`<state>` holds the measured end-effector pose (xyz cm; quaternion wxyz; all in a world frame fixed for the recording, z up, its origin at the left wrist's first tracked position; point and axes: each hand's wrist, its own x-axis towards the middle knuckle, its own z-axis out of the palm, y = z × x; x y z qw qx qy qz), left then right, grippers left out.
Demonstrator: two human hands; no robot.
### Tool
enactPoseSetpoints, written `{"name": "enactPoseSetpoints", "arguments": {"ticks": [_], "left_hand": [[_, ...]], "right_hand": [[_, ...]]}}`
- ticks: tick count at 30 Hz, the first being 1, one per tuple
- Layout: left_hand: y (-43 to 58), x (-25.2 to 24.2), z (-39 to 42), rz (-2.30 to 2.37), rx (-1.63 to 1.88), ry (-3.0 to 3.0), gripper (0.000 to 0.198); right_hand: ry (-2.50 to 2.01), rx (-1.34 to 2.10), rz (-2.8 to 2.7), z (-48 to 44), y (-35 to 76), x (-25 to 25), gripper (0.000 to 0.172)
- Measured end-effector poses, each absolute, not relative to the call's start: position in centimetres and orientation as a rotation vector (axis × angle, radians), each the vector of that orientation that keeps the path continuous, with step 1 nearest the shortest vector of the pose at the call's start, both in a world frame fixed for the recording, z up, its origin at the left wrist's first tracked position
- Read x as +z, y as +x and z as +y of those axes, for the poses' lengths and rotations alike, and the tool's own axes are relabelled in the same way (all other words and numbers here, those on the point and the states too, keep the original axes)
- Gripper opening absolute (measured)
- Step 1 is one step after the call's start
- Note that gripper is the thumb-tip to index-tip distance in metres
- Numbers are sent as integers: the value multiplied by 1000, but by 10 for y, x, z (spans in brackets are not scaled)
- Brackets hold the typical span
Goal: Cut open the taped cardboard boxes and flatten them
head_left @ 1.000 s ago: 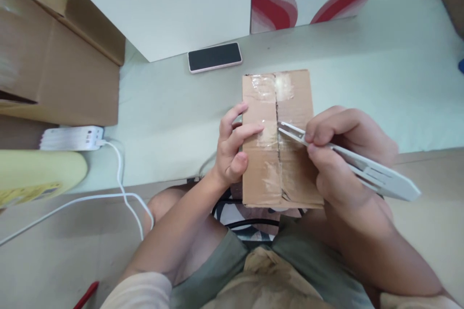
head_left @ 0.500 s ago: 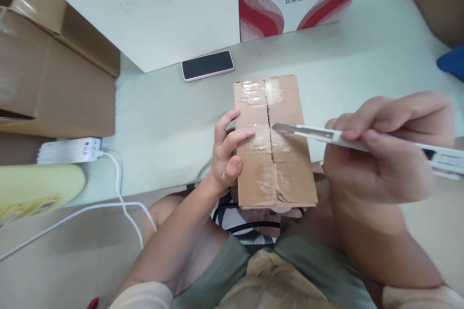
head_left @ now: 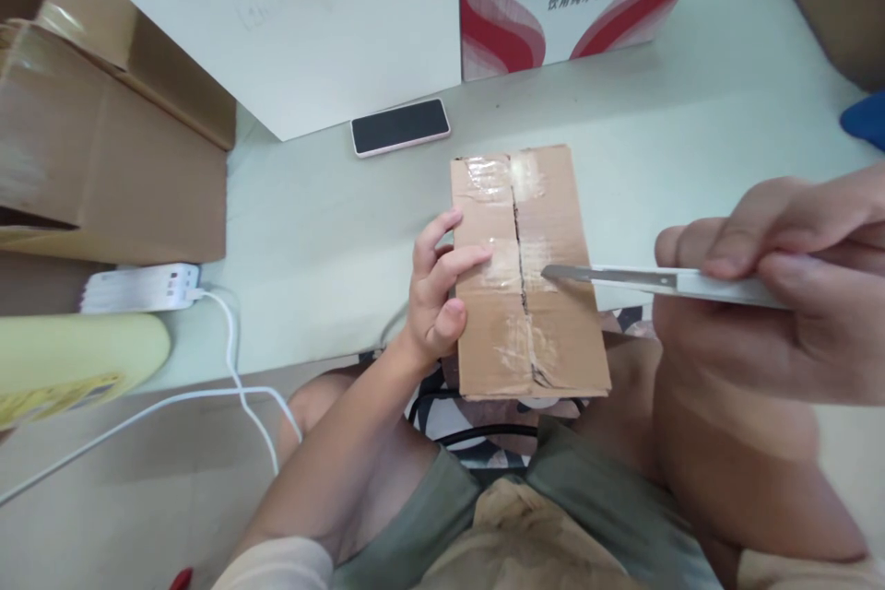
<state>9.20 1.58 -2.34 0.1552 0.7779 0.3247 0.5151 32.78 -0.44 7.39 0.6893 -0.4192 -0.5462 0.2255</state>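
A small brown cardboard box (head_left: 563, 332) lies at the table's front edge, its near end reaching past the edge. Clear tape crosses its central seam, and the seam shows a dark gap along the middle. My left hand (head_left: 439, 290) grips the box's left side, with fingertips on the top face. In my right hand (head_left: 781, 286) is a white utility knife (head_left: 678, 281), pinched between thumb and fingers with its blade out. The blade tip points left and sits over the box, just right of the seam. Whether it touches the cardboard I cannot tell.
A phone (head_left: 401, 127) lies behind the box, before a large white box (head_left: 277, 18) and a red-and-white printed carton (head_left: 587, 9). Brown cartons (head_left: 138, 147) stand at left, near a white power bank (head_left: 142, 288) with a cable (head_left: 231, 341) and a yellow object (head_left: 83, 359).
My right hand has moved right and slightly down with the knife, drawing the blade tip away from the seam. My left hand keeps its grip on the box.
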Motion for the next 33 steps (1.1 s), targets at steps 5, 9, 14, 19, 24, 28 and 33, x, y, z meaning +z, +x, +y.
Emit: {"name": "enactPoseSetpoints", "arguments": {"ticks": [5,9,14,19,24,28,33], "left_hand": [[94,-25,13,944,1500,2235,53],[95,-25,12,954,1478,2238,52],[94,-27,14,906,1527,2215,50],[93,-28,16,889,1545,2200,49],[94,-25,15,863,1529,2212,47],[96,-24,15,860,1540,2209,48],[95,-25,14,898,1517,2212,48]], "right_hand": [[-943,562,-1166,-16,330,86,46],[-923,572,-1179,-16,330,86,39],[-625,660,-1192,2,329,71,18],[-537,717,-1131,7,328,68,22],[-565,657,-1007,11,349,67,13],[-596,502,-986,20,350,60,4],[-876,420,-994,18,326,61,3]]}}
